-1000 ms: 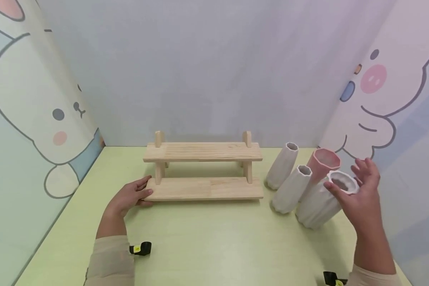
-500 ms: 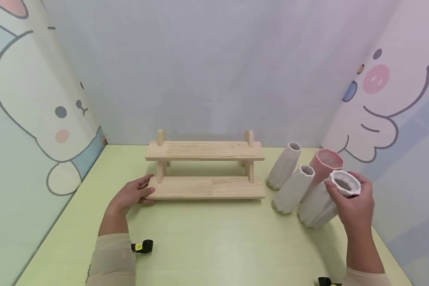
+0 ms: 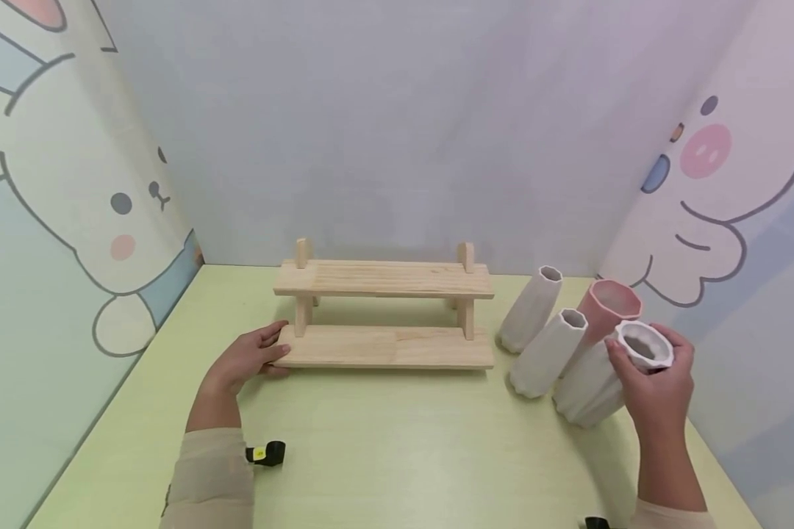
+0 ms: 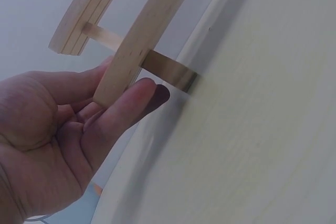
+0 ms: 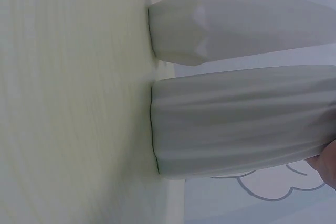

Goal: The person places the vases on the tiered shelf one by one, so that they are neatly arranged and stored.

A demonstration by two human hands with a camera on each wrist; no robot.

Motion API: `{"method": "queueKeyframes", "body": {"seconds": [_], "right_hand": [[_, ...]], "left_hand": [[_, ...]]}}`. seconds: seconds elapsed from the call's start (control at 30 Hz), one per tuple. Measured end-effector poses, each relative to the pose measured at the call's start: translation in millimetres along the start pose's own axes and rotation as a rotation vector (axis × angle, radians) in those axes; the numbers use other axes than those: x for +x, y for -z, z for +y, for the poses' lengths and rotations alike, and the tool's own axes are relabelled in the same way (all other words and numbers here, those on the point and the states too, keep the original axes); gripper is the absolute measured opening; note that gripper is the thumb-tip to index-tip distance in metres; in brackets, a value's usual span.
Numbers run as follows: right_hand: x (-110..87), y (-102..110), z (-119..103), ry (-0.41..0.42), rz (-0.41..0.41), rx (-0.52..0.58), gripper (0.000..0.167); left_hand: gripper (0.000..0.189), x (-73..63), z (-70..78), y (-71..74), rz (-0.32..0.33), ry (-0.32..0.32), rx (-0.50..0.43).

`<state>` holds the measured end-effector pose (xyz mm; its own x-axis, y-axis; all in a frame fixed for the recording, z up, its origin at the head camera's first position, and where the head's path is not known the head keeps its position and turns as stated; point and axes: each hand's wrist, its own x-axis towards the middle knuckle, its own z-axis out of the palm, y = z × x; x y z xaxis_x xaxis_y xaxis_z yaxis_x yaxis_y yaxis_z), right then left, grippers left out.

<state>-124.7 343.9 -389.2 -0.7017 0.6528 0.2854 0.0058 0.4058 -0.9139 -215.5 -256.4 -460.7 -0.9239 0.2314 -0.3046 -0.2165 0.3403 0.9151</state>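
A two-tier wooden shelf (image 3: pixel 384 347) stands at the back middle of the table. My left hand (image 3: pixel 246 361) grips the left end of its lower board; in the left wrist view, thumb and fingers lie on opposite faces of the board (image 4: pixel 139 45). At the right, my right hand (image 3: pixel 662 389) holds a wide white fluted vase (image 3: pixel 589 386) near its rim, thumb on the near side, fingers partly hidden behind. The right wrist view shows this vase (image 5: pixel 236 124) upright with its base on the table, and only a little of the hand (image 5: pixel 326 162).
Left of the held vase stand a slim white vase (image 3: pixel 546 356) and, farther back, another slim white vase (image 3: pixel 529 312). A pink vase (image 3: pixel 595 312) is partly hidden behind them. Fabric walls (image 3: pixel 384 132) with cartoon animals enclose the pale yellow table (image 3: pixel 397 448) on three sides.
My right hand has come in from the right and its raised fingers have closed around the white vase's rim. My left hand keeps its hold on the shelf; the head view shifts slightly.
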Motion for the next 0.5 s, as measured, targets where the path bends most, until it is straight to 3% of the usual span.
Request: {"method": "queueKeyframes", "body": {"seconds": [0.23,0.5], "right_hand": [[-3.9,1.9,-1.6,-0.022,0.016,0.052,0.066],[-7.3,2.6,-0.8,0.038,0.045,-0.003,0.066]], "left_hand": [[0.078,-0.5,1.4,1.1,-0.001,-0.005,-0.014],[0.078,-1.1,1.9,-0.7,-0.015,-0.017,-0.03]]}}
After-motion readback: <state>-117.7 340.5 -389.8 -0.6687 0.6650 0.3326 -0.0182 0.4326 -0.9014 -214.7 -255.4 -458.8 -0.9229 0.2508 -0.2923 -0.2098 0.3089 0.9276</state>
